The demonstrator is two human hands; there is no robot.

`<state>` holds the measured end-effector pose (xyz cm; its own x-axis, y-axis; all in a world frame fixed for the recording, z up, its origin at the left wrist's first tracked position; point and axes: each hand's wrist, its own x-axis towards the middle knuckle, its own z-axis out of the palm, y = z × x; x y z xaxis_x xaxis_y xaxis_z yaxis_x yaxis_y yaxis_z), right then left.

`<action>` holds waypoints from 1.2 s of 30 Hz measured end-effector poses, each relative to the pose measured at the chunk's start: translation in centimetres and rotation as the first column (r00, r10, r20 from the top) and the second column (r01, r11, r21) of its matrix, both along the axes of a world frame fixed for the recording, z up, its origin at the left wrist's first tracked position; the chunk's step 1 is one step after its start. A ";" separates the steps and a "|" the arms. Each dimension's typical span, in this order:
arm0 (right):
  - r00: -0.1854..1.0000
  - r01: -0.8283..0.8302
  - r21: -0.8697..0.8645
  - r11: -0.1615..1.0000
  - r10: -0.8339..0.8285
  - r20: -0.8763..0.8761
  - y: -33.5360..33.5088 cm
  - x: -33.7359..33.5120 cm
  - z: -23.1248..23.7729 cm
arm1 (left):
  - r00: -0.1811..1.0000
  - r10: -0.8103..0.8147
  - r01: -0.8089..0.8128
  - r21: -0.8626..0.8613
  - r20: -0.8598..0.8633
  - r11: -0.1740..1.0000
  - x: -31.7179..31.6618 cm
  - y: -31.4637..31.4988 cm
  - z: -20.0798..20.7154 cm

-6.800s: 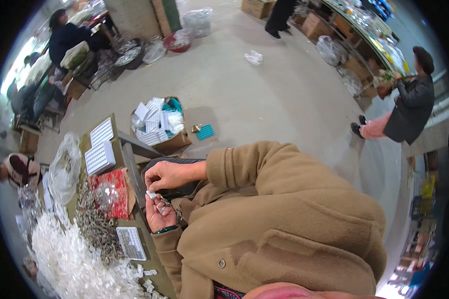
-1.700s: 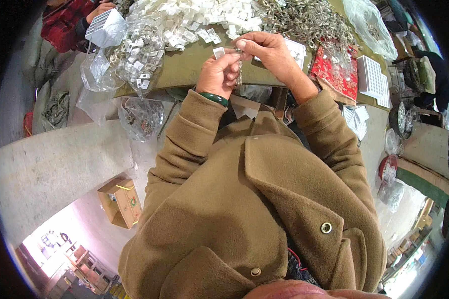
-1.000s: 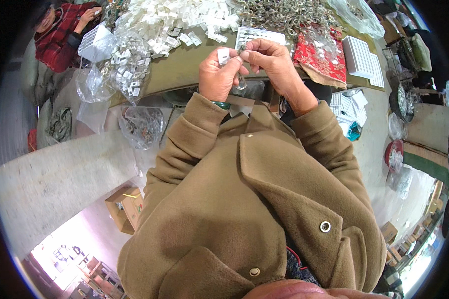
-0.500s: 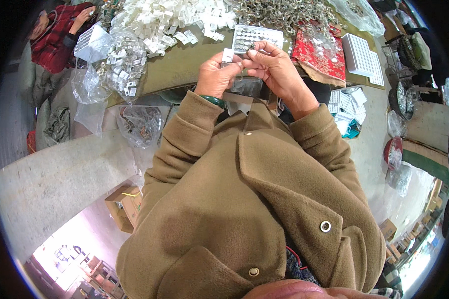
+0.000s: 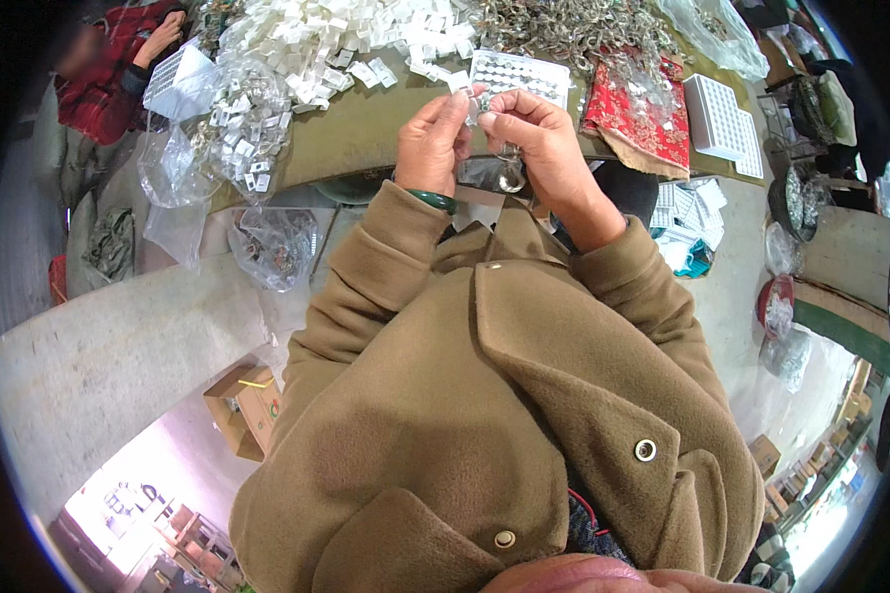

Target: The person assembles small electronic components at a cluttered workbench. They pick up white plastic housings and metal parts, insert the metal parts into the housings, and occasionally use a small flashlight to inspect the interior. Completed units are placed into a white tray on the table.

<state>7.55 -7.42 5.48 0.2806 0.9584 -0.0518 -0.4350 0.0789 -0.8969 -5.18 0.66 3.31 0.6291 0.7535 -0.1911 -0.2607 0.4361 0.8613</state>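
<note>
Both my hands are raised at the table's near edge, fingertips almost meeting. My left hand [image 5: 431, 140], with a dark green bangle at the wrist, pinches a small white plastic tag [image 5: 459, 82] that sticks up past the fingertips. My right hand [image 5: 542, 143] has thumb and forefinger pinched around a small shiny metal piece [image 5: 484, 102], whose exact kind is too small to make out. Beneath the right fingers dangles a bright, rounded metal part [image 5: 511, 179]. Just beyond the hands lies a white tray [image 5: 519, 74] with rows of round metallic-looking pieces.
Loose white tags [image 5: 331, 44] heap at the back, with shiny metal pieces [image 5: 564, 25] to their right. Right of the hands are a red patterned cloth [image 5: 641, 114] and white hole trays [image 5: 714, 116]. A clear bag [image 5: 252, 119] of tags sits left. A person in red plaid [image 5: 119, 74] is far left.
My hands have come together, the left fingers turning upward toward the right ones. The rounded metal part now hangs visibly below my right hand.
</note>
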 end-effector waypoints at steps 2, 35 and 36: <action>0.998 0.058 -0.036 0.998 -0.057 0.032 0.2 -0.3 -0.1 | 0.999 0.025 -0.025 0.002 0.046 1.000 0.4 -0.4 -0.2; 0.679 0.309 0.098 0.946 -0.292 0.673 0.5 -1.3 -0.3 | 0.969 0.200 -0.196 -0.043 0.145 0.980 1.0 -1.2 -0.1; 0.671 0.321 0.097 0.942 -0.298 0.679 0.4 -1.4 -0.3 | 0.970 0.196 -0.191 -0.044 0.145 0.981 1.0 -1.3 -0.1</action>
